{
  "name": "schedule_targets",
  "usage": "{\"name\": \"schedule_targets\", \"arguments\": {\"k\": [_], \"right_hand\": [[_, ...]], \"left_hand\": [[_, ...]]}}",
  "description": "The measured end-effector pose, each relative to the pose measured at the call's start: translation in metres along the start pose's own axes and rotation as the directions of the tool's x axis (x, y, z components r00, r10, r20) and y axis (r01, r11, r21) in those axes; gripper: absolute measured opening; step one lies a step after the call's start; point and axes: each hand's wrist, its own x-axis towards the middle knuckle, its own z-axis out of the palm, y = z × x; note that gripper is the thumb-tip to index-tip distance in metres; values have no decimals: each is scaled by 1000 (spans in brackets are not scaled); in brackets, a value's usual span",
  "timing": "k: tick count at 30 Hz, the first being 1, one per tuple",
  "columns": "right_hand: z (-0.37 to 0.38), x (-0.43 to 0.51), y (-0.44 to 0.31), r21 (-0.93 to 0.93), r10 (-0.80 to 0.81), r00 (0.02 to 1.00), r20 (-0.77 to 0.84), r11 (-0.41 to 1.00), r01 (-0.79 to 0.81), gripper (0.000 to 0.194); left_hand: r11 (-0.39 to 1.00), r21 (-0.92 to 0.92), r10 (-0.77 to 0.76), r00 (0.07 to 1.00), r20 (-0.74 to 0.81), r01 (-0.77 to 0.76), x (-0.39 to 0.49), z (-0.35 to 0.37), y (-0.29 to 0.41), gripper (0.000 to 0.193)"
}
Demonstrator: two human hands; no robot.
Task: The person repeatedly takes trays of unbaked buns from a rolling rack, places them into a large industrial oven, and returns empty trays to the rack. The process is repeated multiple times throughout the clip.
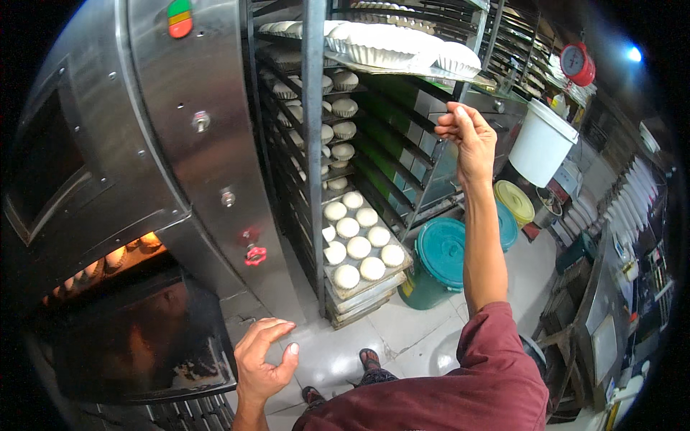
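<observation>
My left hand (265,358) is low in the view, beside the lowered oven door (145,334), thumb and fingers apart and holding nothing. My right hand (469,132) is raised at the right side of a metal tray rack (314,134), just below a tray (372,67) of pale dough in fluted cups; its fingers are curled, and whether something small is between them cannot be told. Lower in the rack, a tray (364,237) carries several round pale dough pieces. Lit baked goods (116,257) show inside the open oven mouth at the left.
A steel oven front (215,161) with a red valve knob (255,256) flanks the rack. A teal lidded bucket (442,253) stands right of it. Farther back are a white bucket (543,143), a yellow lid (513,202) and a red dial scale (578,63). A worktable (601,323) edges the right.
</observation>
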Motion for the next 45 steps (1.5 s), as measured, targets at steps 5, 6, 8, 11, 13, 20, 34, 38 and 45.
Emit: {"name": "schedule_targets", "arguments": {"k": [5,6,8,11,13,20,34,38,45], "right_hand": [[-72,64,57,155,14,999,-36,988,-9,26],[-83,74,64,185,53,999,-9,981,-51,26],[-99,82,75,190,170,985,40,966,-174,28],[-111,89,80,171,131,956,264,969,-180,31],[-110,90,83,174,84,946,312,974,-144,32],[-141,125,127,232,69,967,247,964,-128,36],[-158,333,191,222,175,953,248,947,-232,39],[-155,242,199,259,87,989,-119,964,-53,34],[-119,-25,152,-195,-44,998,-53,980,33,20]], "left_hand": [[996,18,-88,988,-126,91,53,81,2,33],[997,37,-67,986,-156,74,69,96,4,35],[996,-24,-91,971,-222,88,100,125,6,34],[999,-28,-30,972,-233,24,138,157,2,33],[999,-16,-44,971,-237,41,150,177,2,34],[991,-45,-133,981,-141,128,154,194,11,34],[947,-21,-311,894,-323,321,94,210,-18,28],[905,-37,-415,862,-291,424,57,237,-28,28],[856,26,-506,846,-166,517,-48,240,-46,29]]}}
